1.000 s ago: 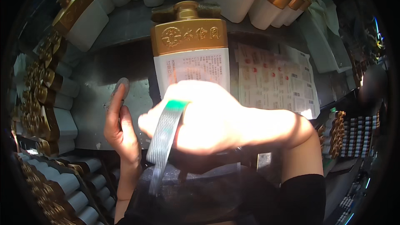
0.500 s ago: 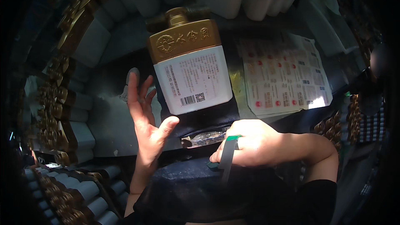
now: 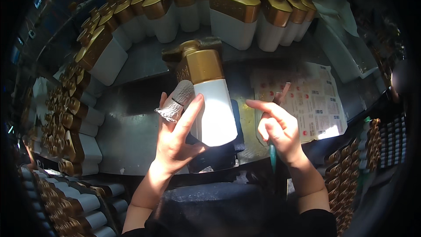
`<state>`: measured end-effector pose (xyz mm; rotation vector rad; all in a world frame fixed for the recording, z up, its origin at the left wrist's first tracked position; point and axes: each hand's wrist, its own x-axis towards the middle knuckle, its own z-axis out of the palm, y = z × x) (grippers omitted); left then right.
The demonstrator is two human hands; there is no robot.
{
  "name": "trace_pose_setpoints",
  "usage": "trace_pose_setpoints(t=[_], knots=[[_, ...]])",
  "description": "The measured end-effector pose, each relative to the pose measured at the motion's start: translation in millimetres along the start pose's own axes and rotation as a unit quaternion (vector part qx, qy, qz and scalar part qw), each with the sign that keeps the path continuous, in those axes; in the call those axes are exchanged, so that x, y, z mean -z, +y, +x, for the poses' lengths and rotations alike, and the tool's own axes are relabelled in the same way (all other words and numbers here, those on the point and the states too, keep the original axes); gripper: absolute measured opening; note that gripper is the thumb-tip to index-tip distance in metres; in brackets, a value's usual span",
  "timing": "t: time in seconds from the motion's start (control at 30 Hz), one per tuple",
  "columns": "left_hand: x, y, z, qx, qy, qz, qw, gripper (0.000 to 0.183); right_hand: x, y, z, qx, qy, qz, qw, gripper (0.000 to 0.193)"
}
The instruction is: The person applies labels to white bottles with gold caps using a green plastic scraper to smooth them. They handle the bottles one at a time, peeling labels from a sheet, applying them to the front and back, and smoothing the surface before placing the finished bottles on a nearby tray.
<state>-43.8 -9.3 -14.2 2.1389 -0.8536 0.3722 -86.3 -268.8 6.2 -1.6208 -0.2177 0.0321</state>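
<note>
A white bottle with a gold shoulder and neck [image 3: 215,114] lies tilted over a dark pad [image 3: 239,136] in the middle, its plain narrow side facing up. My left hand [image 3: 171,147] grips it from the left, fingers along its side; one finger wears a rough whitish cover [image 3: 177,101]. To the right, apart from the bottle, my right hand [image 3: 283,134] has its index finger stretched and the others curled round a slim tool [image 3: 272,158]. The tool has a teal end below the hand and a narrow metal tip above; its exact kind is unclear.
Several similar bottles [image 3: 232,24] stand along the back of the grey worktop [image 3: 127,142], with more at the left [image 3: 83,140]. A sheet of printed labels [image 3: 324,90] lies at the right. Rows of bottles fill both lower sides, one stack [image 3: 344,180] at right.
The bottle has turned from its printed broad face to a plain narrow side. My left hand has closed on it. My right hand has moved right, beside the label sheet, still with the tool.
</note>
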Motion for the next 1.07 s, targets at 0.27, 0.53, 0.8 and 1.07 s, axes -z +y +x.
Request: trace_pose_setpoints(t=[0.27, 0.53, 0.8, 1.07], knots=[[-4.1, 14.8, 26.2, -0.008, -0.036, 0.071, 0.997, 0.100, -26.4, -1.6, 3.7, 0.039, 0.027, -0.291, 0.955, 0.073], [0.3, -9.2, -15.8, 0.135, 0.019, -0.056, 0.989, 0.113, -28.5, 9.3, 2.3, 0.029, 0.000, -0.383, 0.923, 0.065], [7.3, -34.6, -26.6, 0.192, 0.283, -0.148, 0.928, 0.039, 50.2, 29.2, -73.9, -0.008, 0.185, -0.344, 0.920, 0.012], [17.8, -49.1, -23.2, 0.229, 0.296, -0.066, 0.925, 0.035, 126.8, -72.3, -113.8, 0.450, 0.406, -0.256, 0.753, 0.040]])
